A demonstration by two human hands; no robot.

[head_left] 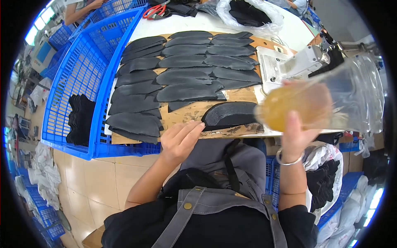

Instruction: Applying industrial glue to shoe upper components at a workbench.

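Note:
A curved black piece (231, 114), flat and crescent-shaped, lies near the front edge of a brown board (186, 111). My left hand (182, 139) rests flat at its left end, fingers extended and close together, with a fingertip against the tip of the piece. My right hand (295, 134) is closed around a clear plastic bottle (355, 95) tilted on its side, with amber liquid (300, 105) in its left part. The bottle's left end is blurred and overlaps the right end of the piece; whether they touch I cannot tell. Some right fingers are hidden behind it.
Rows of overlapping black pieces (184, 61) cover the board's far part. A white machine (304, 62) stands at the right. Blue crates (97, 120) flank the left, one holding black pieces (80, 120). Red-handled scissors (156, 11) and a plastic bag (275, 18) lie behind.

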